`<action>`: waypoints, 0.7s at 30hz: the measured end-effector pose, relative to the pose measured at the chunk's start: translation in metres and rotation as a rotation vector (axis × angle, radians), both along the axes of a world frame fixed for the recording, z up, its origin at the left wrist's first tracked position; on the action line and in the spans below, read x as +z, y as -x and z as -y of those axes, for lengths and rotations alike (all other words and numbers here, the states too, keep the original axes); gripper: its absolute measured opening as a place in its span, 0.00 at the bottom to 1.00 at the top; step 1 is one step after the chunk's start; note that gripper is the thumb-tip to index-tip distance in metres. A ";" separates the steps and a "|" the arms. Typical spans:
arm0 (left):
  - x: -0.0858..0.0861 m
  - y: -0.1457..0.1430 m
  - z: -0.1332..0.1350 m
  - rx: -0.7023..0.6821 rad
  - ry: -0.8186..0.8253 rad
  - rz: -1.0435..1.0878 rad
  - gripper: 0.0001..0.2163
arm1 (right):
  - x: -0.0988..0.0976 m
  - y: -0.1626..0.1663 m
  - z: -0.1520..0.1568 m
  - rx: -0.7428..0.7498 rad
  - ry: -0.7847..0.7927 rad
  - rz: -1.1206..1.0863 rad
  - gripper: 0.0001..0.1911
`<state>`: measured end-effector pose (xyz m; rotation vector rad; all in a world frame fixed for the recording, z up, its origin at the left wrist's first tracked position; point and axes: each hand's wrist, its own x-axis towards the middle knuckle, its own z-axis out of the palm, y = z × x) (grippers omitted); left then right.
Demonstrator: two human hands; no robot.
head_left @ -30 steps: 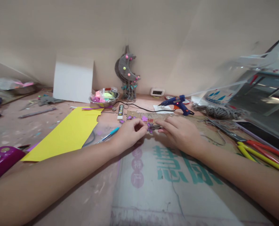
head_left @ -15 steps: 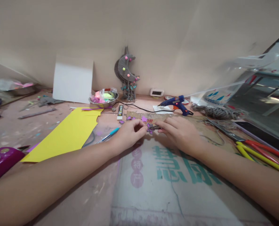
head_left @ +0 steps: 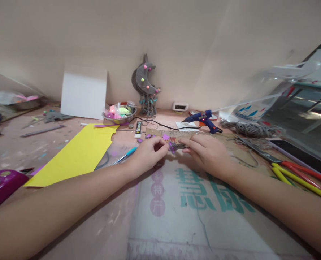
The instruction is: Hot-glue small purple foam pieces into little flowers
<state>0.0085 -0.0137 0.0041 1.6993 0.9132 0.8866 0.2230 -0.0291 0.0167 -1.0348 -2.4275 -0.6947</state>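
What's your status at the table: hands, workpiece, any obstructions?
Left hand pinching purple flower. Right hand gripping grey piece against it. Glue gun beyond hands, not in the way.

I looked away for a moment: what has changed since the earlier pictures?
Nothing visibly moved, was taken up or let go; only the view shifts slightly. The left hand stays at the small purple flower, the right hand at the dark piece beside it; glue gun and scissors are unmoved.

Far left: white board leaned against wall; metal bowl, filled with coloured lumps, set to its right. Far centre: grey crescent ornament seen left of white clock. Left: yellow paper laid flat. Right: scissors laid beside dark-screened phone.
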 end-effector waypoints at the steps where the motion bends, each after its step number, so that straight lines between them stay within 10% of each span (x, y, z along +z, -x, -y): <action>1: 0.000 0.000 0.000 0.000 0.003 0.000 0.10 | 0.000 0.000 0.000 0.001 -0.002 0.004 0.15; 21: -0.001 0.000 0.001 -0.021 -0.011 -0.012 0.09 | 0.000 -0.002 -0.001 0.009 -0.060 0.047 0.14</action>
